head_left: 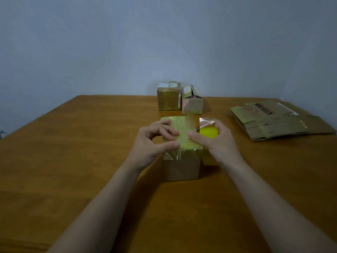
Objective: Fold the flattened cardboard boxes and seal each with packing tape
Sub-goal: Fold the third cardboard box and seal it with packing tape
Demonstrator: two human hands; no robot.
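While box (182,170) is gripped by left hand (155,143), tape roll (208,132) beside it by right hand (218,143), tape (176,155) may be wrinkled by slack

Just a big wooden table (73,161), orangey-brown with visible grain, and a plain bluish-grey wall (109,42) behind it. Some small dark thing (2,133) pokes in past the table's left edge, can't tell what.
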